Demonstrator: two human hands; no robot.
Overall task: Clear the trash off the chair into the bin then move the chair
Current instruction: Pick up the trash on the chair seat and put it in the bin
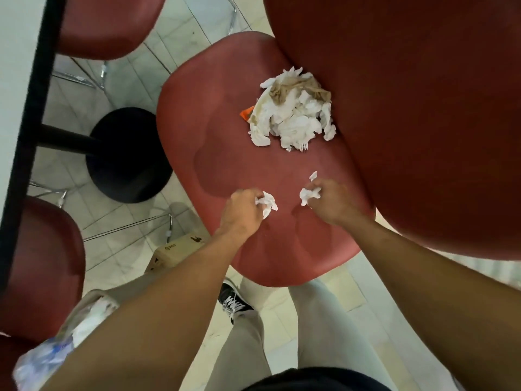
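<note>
Centre seat (225, 153): bare, open | upper centre: trash pile (293, 114) blocks | right: chair back (423, 108) walls off

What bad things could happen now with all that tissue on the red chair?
1. Each hand, left hand and right hand, holds only a small tissue scrap, so bits might drop to the floor on the way to the bin.
2. The big tissue pile lies near the seat's back, loose; bumping the chair could scatter it.
3. A plastic fork seems tucked in the pile and might slip out.
</note>
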